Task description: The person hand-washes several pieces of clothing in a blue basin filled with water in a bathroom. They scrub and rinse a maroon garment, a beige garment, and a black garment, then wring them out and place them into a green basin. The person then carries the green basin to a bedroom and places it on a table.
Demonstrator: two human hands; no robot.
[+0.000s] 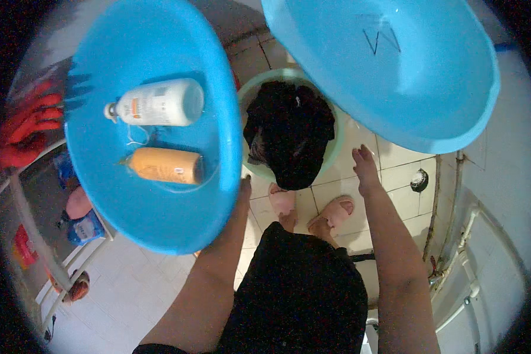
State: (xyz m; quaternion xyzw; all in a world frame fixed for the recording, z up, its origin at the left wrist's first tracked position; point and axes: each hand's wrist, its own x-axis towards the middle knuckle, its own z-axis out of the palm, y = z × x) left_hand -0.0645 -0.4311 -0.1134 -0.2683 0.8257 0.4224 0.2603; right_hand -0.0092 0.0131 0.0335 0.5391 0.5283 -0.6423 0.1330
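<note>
Beside the near right rim of a blue basin (159,236), my left hand (245,187) shows only in part, the rest hidden behind the basin. I cannot tell whether it grips the rim. In that basin lie a white pump bottle (159,103) and an orange bottle (165,166), both on their sides. My right hand (366,165) is over the tiled floor, holding nothing visible, its fingers stretched out below a second, light blue basin (407,106). Between my hands, a pale green tub (337,147) on the floor holds a heap of black cloth (289,133).
My feet in pink slippers (336,212) stand on the tiles close to the tub. Red rubber gloves (29,130) hang at the far left above a white rack (71,271) with packages. A floor drain (419,180) and wall pipes (469,253) are on the right.
</note>
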